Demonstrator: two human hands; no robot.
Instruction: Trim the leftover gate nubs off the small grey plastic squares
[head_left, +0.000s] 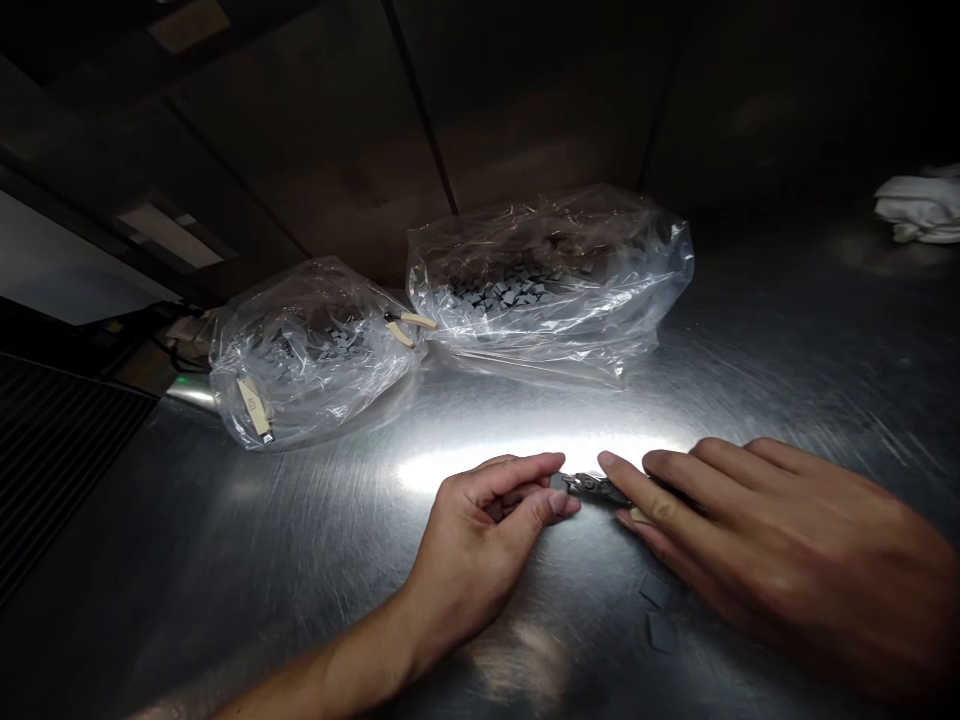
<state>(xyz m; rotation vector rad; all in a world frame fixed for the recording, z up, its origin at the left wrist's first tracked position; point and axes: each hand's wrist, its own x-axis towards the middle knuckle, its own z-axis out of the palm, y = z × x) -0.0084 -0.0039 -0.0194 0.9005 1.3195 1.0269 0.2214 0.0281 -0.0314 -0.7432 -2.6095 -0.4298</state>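
Note:
My left hand pinches a small grey square piece between thumb and fingers, low over the metal table. In my right hand is a pair of nippers, its jaws pointing left and meeting the edge of the grey piece. The fingers wrap round the handles, which are mostly hidden. Below the nippers, two more flat grey pieces lie on the table near my right hand.
Two clear plastic bags, a left bag and a right bag, hold many small grey pieces. Cream-handled pliers lie between them, and a cream-coloured tool sits at the left bag. A white cloth rests far right on the metal table.

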